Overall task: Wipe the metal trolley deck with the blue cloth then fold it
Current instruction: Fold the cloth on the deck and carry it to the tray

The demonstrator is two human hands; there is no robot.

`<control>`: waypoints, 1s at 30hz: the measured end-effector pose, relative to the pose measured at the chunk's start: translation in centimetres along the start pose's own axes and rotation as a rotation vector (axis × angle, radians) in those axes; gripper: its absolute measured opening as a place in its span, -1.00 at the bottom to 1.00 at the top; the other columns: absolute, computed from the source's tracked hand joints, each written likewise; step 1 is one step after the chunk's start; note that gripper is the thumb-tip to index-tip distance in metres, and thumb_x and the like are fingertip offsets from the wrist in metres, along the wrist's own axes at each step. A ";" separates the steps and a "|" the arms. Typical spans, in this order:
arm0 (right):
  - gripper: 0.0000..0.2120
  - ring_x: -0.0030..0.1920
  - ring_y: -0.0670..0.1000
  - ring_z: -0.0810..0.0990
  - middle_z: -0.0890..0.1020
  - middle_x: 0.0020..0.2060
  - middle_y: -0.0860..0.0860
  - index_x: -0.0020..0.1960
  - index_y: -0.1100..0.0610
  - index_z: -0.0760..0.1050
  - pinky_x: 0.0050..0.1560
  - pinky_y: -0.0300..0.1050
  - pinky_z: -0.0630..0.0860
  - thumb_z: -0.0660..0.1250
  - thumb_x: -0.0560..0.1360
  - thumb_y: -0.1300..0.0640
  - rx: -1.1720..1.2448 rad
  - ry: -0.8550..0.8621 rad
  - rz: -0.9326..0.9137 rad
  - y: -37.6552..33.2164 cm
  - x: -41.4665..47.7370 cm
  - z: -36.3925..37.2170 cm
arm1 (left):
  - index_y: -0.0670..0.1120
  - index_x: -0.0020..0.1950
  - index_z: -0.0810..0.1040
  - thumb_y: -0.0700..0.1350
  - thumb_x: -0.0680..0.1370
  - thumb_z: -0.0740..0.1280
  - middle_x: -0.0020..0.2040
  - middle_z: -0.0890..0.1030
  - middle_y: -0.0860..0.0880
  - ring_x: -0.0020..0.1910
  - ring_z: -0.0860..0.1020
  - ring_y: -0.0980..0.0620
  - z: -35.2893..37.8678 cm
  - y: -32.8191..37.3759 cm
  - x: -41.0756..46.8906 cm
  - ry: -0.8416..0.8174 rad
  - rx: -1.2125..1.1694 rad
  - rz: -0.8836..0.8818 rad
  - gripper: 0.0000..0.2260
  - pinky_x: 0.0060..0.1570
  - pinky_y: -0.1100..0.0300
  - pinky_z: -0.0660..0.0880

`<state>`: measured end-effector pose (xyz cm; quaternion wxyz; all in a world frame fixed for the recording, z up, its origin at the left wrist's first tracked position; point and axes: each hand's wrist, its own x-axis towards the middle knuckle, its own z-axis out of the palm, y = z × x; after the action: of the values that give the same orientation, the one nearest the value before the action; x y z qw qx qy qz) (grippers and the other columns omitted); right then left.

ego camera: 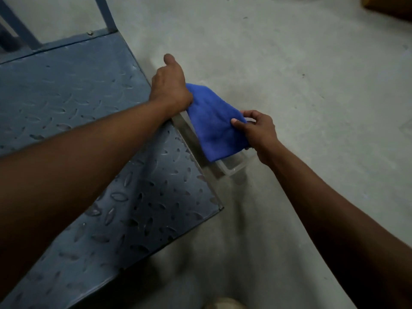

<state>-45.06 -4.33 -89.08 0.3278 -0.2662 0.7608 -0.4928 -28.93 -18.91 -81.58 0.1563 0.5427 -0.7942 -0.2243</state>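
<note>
The blue cloth (pixel 215 123) hangs doubled over between my two hands, just off the right edge of the trolley deck (pixel 73 103), a blue-grey metal plate with a raised tread pattern. My left hand (pixel 170 85) grips the cloth's upper left end, thumb pointing up, its fingers hidden under the fabric. My right hand (pixel 256 128) pinches the cloth's right edge between thumb and fingers. The cloth is above a clear plastic container (pixel 234 166) on the floor.
The trolley's blue handle posts (pixel 107 14) rise at the top left. Grey concrete floor (pixel 312 85) spreads to the right. A brown box corner (pixel 390 5) shows at the top right. A shoe tip (pixel 225 304) is at the bottom edge.
</note>
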 end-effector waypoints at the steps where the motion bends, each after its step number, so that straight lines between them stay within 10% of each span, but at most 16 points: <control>1: -0.76 0.01 0.04 0.71 0.73 0.01 -0.02 0.22 -0.01 0.58 -0.38 -0.16 0.52 0.51 0.59 0.04 -0.043 0.017 -0.020 0.3 0.5 -0.5 | -0.24 0.59 0.14 -0.20 0.55 0.55 0.33 0.55 -0.32 0.32 0.56 -0.35 0.8 0.4 -0.2 0.000 0.109 0.078 -0.23 0.23 -0.12 0.52; 5: -0.78 -0.11 0.03 0.71 0.71 0.06 0.03 0.20 -0.03 0.54 -0.41 -0.18 0.58 0.49 0.60 0.02 -0.282 0.071 -0.057 1.6 2.2 -1.5 | -0.10 0.58 0.34 0.10 0.67 0.35 0.44 0.52 -0.26 0.44 0.47 -0.31 3.6 1.4 -1.4 -0.211 0.552 0.352 -0.45 0.33 -0.12 0.44; 8: -0.75 -0.02 0.08 0.72 0.71 0.07 -0.01 0.25 -0.09 0.56 -0.03 0.10 0.71 0.46 0.59 -0.04 -0.580 0.164 -0.080 2.3 2.7 -2.3 | 0.09 0.55 0.46 0.07 0.68 0.21 0.51 0.48 -0.10 0.51 0.36 -0.16 6.0 2.5 -1.0 -0.438 0.837 0.514 -0.58 0.38 -0.09 0.38; 13: -0.76 0.22 0.16 0.53 0.61 0.18 0.05 0.23 0.00 0.60 0.26 0.14 0.37 0.39 0.58 0.01 -1.148 0.522 -0.563 4.7 1.7 -3.7 | 0.09 0.50 0.51 0.04 0.71 0.17 0.46 0.43 -0.13 0.47 0.33 -0.15 9.3 5.1 0.0 -0.331 1.084 0.716 -0.64 0.35 -0.09 0.35; 15: -0.76 0.16 0.15 0.54 0.62 0.13 0.06 0.18 0.02 0.62 0.25 0.13 0.37 0.29 0.65 -0.07 -1.162 0.461 -0.682 5.6 2.1 -4.1 | 0.13 0.55 0.47 0.07 0.72 0.17 0.49 0.36 -0.17 0.50 0.27 -0.18 10.0 5.9 1.0 -0.303 1.124 0.780 -0.61 0.36 -0.10 0.33; 20: -0.20 0.27 0.06 0.59 0.69 0.16 -0.01 0.26 -0.07 0.63 0.51 0.13 0.29 -0.33 0.67 -0.35 -1.207 0.055 -0.326 8.4 2.5 -3.3 | 0.14 0.60 0.40 0.09 0.70 0.20 0.57 0.23 -0.20 0.55 0.19 -0.20 12.7 5.9 2.0 -0.358 1.235 0.760 -0.56 0.42 -0.16 0.32; 24: -0.16 0.55 0.05 0.42 0.54 0.51 -0.02 0.52 -0.06 0.49 0.59 0.12 0.23 -0.34 0.62 -0.39 -1.152 -0.092 -0.254 10.0 3.3 -3.0 | 0.08 0.65 0.32 0.09 0.71 0.17 0.62 0.23 -0.21 0.59 0.20 -0.21 14.8 5.8 2.1 -0.423 1.270 0.707 -0.51 0.52 -0.22 0.23; 30: -0.26 0.51 0.12 0.47 0.52 0.52 0.07 0.57 0.09 0.44 0.56 0.10 0.36 -0.19 0.69 -0.29 -0.980 0.109 -0.290 10.9 5.2 -3.4 | -0.16 0.67 0.27 0.20 0.70 0.08 0.62 0.35 -0.20 0.63 0.23 -0.25 16.6 6.8 -0.1 -0.266 1.067 0.566 -0.37 0.63 -0.35 -0.17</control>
<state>-51.85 -2.08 -99.33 0.0526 -0.4652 0.8738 -0.1317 -42.45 -13.64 -92.14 -0.1836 0.2817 -0.9228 0.1880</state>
